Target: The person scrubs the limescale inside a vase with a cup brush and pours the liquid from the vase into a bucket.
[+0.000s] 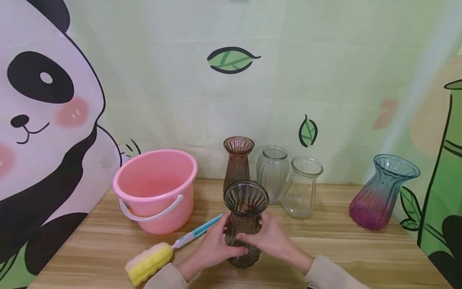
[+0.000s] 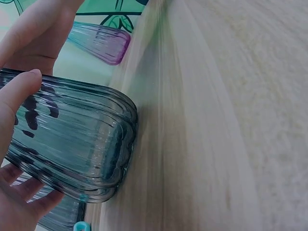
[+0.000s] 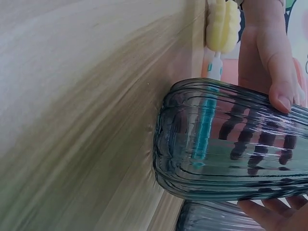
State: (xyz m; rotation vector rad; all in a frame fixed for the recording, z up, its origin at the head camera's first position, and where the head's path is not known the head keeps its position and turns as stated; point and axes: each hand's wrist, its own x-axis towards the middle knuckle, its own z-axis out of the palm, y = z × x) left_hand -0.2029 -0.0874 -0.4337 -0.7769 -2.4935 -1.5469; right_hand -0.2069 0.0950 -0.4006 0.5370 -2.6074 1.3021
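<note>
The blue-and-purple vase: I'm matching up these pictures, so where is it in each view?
Head: blue-and-purple vase at the far right, on the table.
Left wrist: blue-and-purple vase at upper left, partly hidden.
Right wrist: not in it.
Shared landmark: the dark glass vase, visible in all three.

We find the head view softly, evenly lit; both wrist views look dimmer, the bench [image 2: 216, 120] blurry.

On bench [image 1: 332, 241] we see bucket [image 1: 159, 222] left of front vase [image 1: 241, 224], brush [image 1: 178, 243] before bucket, three vases [image 1: 272, 176] behind, another vase [image 1: 379, 196] right.
</note>
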